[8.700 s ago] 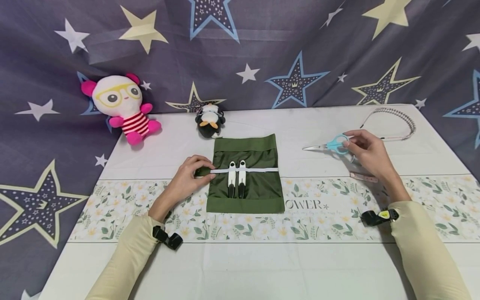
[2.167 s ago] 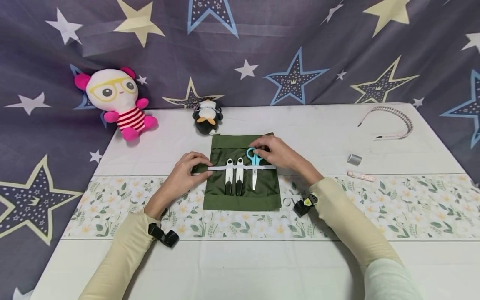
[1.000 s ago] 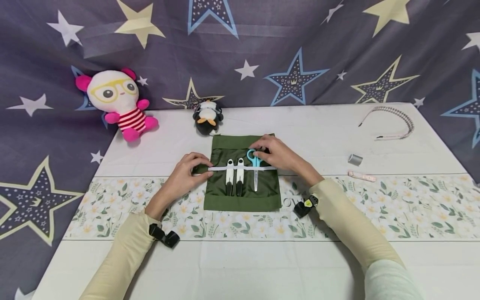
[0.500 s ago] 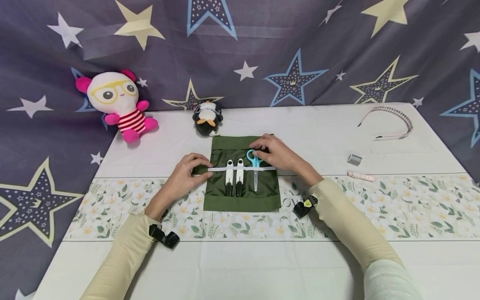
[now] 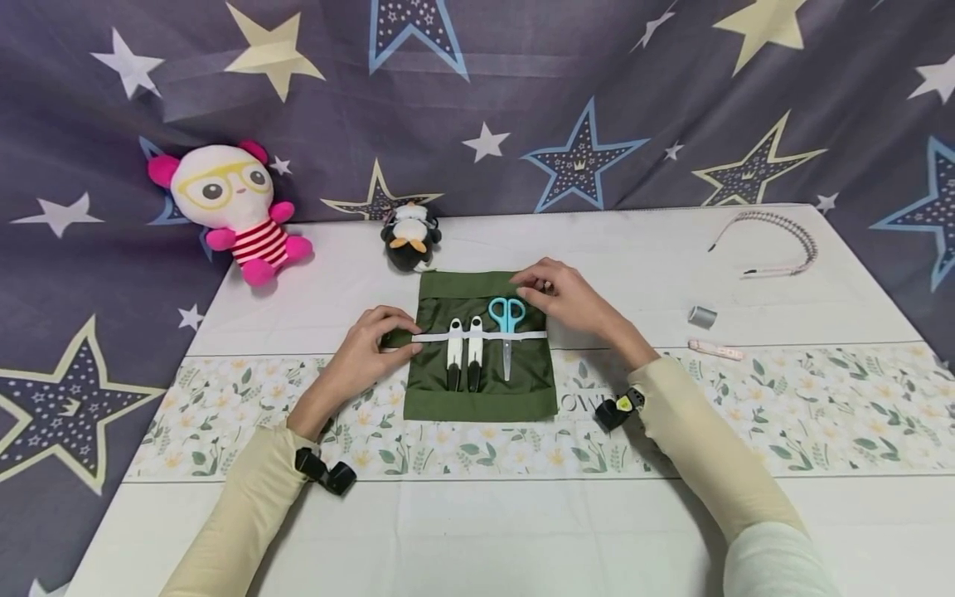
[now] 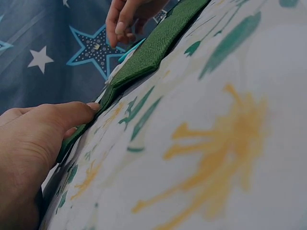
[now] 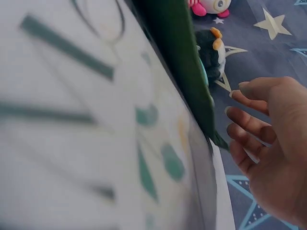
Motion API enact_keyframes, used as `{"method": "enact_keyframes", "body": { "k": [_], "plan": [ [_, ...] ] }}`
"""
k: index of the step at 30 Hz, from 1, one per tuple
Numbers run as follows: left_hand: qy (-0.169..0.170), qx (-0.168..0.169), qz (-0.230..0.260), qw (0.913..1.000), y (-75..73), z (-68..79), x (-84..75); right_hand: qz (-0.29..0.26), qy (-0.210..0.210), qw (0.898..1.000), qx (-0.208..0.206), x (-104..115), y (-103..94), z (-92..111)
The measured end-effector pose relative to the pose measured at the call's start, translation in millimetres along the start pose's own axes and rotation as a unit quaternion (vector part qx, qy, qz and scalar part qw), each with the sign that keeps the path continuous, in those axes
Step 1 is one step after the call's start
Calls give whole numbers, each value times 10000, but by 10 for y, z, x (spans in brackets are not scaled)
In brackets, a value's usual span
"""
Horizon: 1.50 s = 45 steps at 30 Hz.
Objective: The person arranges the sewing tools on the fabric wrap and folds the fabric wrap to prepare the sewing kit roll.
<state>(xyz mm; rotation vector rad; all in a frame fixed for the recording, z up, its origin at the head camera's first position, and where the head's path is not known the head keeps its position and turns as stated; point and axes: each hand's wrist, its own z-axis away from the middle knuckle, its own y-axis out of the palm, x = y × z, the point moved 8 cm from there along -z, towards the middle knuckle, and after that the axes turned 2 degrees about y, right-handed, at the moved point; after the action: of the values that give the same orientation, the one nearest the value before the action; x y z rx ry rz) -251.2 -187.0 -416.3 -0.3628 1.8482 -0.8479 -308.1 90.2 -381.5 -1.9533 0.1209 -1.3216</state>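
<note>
A green fabric organizer (image 5: 481, 406) lies flat on the table, a white elastic band across its middle. Under the band sit two slim white tools (image 5: 454, 352) with black ends and blue-handled scissors (image 5: 507, 313), blades toward the near edge. My left hand (image 5: 370, 352) pinches the organizer's left edge near the band's end; the left wrist view shows the thumb on top of the green cloth (image 6: 139, 67). Just above and right of the scissors, my right hand (image 5: 570, 300) is held with loosely bent fingers and nothing in them, as the right wrist view also shows.
At the right lie a grey thread spool (image 5: 702, 316) and a small pale pink flat piece (image 5: 715, 349). Farther back is a headband (image 5: 802, 236). A penguin plush (image 5: 409, 240) stands behind the organizer, a pink-and-white plush (image 5: 249, 215) at the back left.
The right hand brought the scissors from the right side and slid them under the band. It has now let go of them and moved slightly right and up. The left hand stays put.
</note>
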Motion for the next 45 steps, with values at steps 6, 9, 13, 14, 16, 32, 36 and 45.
{"method": "enact_keyframes", "body": {
  "k": [6,9,13,14,16,32,36,45],
  "plan": [
    [-9,5,-4,10000,-2,8,18,56,177,9994,-282,-91,-187,75],
    [-18,15,-1,10000,-1,10,24,93,260,9985,-463,-140,-292,144],
    [-14,24,0,10000,-2,10,21,135,440,9967,-668,-227,-428,249],
    [-10,25,-1,10000,-2,9,19,125,509,9961,-707,-253,-460,276],
    [-11,23,-1,10000,-2,8,20,129,599,9950,-785,-304,-527,336],
    [-85,73,-33,9999,-13,2,11,672,954,9825,-1454,-517,-1090,982],
    [-95,96,-44,9999,-8,-1,22,763,1120,9774,-1620,-558,-1231,1170],
    [-82,92,-18,9999,8,-8,7,946,1315,9692,-1855,-680,-1469,1585]
  ]
}}
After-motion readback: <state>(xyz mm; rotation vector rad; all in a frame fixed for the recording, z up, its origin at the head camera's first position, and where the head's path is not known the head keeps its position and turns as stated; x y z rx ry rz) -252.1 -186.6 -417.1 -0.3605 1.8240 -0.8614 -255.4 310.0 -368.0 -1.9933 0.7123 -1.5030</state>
